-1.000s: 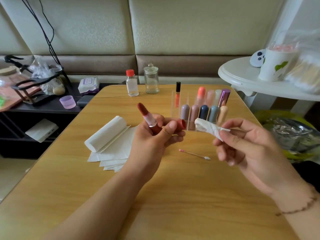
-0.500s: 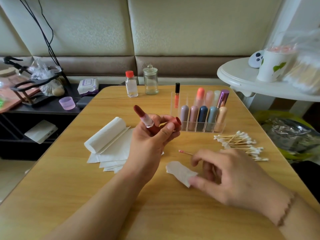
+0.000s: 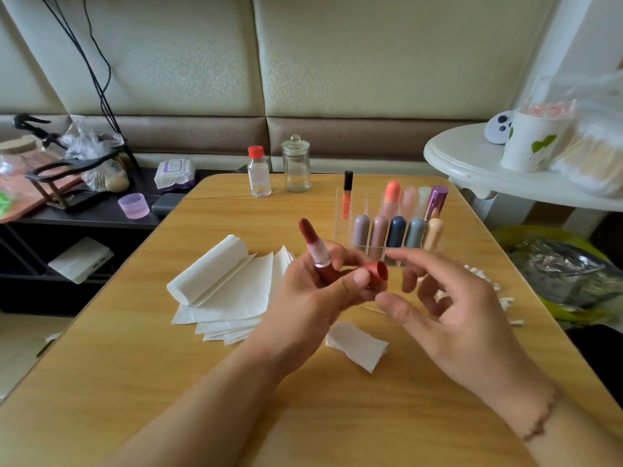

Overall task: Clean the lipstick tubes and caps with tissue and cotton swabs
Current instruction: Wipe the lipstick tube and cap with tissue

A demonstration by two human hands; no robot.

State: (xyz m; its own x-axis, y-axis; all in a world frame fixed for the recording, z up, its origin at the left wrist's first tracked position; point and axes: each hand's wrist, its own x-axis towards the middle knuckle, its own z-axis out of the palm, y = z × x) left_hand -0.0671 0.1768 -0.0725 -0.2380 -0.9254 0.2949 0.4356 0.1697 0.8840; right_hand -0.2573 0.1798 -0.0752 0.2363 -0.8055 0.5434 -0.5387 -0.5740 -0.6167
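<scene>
Red lipstick uncapped, tilted; cap beside; tissue scrap flat.

no readable text, wipes pack label blurred

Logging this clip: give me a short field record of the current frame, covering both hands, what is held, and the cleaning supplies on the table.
left hand: holds the open lipstick and its red cap
right hand: fingers spread, holding nothing, near the cap
tissue piece: lying on the table below the hands
tissue stack: left of the hands
cotton swabs: right, partly hidden
organizer: capped lipsticks standing upright
</scene>
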